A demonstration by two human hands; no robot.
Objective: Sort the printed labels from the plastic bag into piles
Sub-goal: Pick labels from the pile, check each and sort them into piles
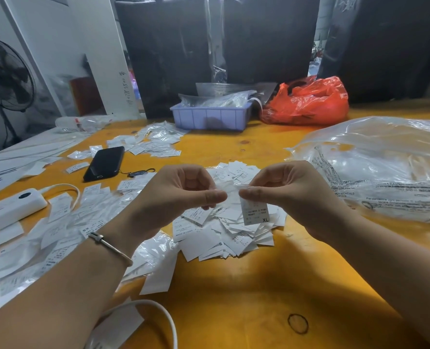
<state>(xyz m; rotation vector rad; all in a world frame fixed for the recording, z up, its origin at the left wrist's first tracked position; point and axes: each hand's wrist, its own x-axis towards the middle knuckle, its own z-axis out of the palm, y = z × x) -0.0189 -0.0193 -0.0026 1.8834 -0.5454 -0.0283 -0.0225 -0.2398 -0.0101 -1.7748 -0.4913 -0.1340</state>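
Note:
Over the middle of the yellow table (234, 298) my left hand (181, 195) and my right hand (281, 190) face each other, both pinching a small clear plastic bag (232, 191) stretched between thumbs and fingers. A white printed label marked XL (255, 212) hangs down from the bag under my right thumb. Below the hands lies a heap of white printed labels (229, 238). More labels and small clear bags (57, 238) are spread over the left side of the table.
A black phone (104, 163) and a white power strip (5, 210) with its cable lie at left. A purple tray (211, 118) and a red plastic bag (307, 102) stand at the back. Large clear bags (377, 167) fill the right. A fan (5, 79) stands far left.

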